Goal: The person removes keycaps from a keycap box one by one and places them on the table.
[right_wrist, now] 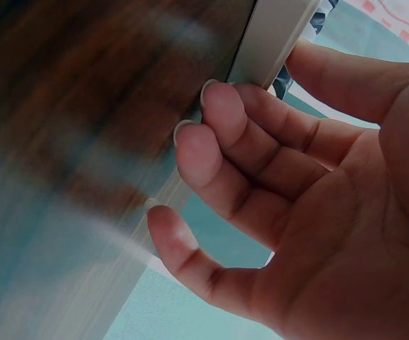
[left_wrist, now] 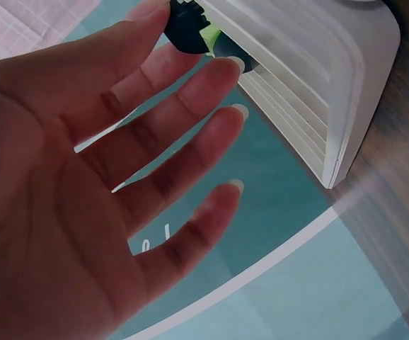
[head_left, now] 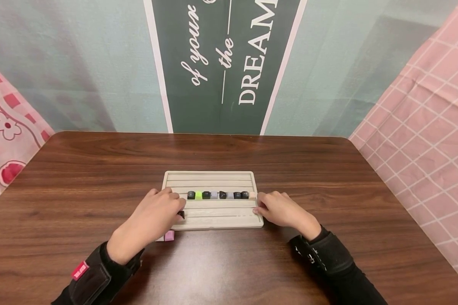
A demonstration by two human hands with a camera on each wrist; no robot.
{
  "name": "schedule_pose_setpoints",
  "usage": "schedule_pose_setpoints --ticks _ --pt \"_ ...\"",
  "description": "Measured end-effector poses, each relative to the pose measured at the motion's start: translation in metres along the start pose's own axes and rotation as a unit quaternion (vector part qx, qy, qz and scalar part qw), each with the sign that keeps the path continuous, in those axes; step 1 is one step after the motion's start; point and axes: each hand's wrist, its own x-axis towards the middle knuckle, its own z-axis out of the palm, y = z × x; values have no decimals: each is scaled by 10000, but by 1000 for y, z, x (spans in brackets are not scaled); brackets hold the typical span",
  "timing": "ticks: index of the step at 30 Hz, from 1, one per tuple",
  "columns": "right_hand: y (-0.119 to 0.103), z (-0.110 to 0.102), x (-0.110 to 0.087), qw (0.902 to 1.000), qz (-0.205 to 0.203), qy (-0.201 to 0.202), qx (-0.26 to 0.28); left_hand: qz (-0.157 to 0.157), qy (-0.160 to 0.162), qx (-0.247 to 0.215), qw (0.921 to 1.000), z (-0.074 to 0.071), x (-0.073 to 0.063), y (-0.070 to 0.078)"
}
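Observation:
A cream ridged tray (head_left: 213, 223) lies on the table, with a row of keycaps (head_left: 222, 195) in black, green, lavender and cream across one of its grooves. My left hand (head_left: 156, 214) is over the tray's left side and pinches a black keycap (left_wrist: 187, 28) between thumb and index finger; the other fingers spread out loosely in the left wrist view. At the tray's right edge, my right hand (head_left: 282, 208) holds the rim, thumb on the upper side and fingers curled along the outer side (right_wrist: 282, 35).
Beside the tray's front left corner sit a pink keycap (head_left: 169, 235) and a whitish one (head_left: 160, 239), partly hidden by the left hand. The brown wood-grain table (head_left: 229, 267) extends to a green cloth (head_left: 118, 84) with lettering behind. Pink cloths (head_left: 435, 127) hang at both sides.

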Motion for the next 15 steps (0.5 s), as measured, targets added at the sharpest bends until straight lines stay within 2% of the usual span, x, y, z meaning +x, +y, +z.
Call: schedule_pose_setpoints --ticks 10,15 --pt "0 0 0 10000 13 -35 19 183 -27 -109 9998 1 -8 4" --pt "-1 0 -1 9996 -235 179 40 321 -12 -179 9993 3 -10 6"
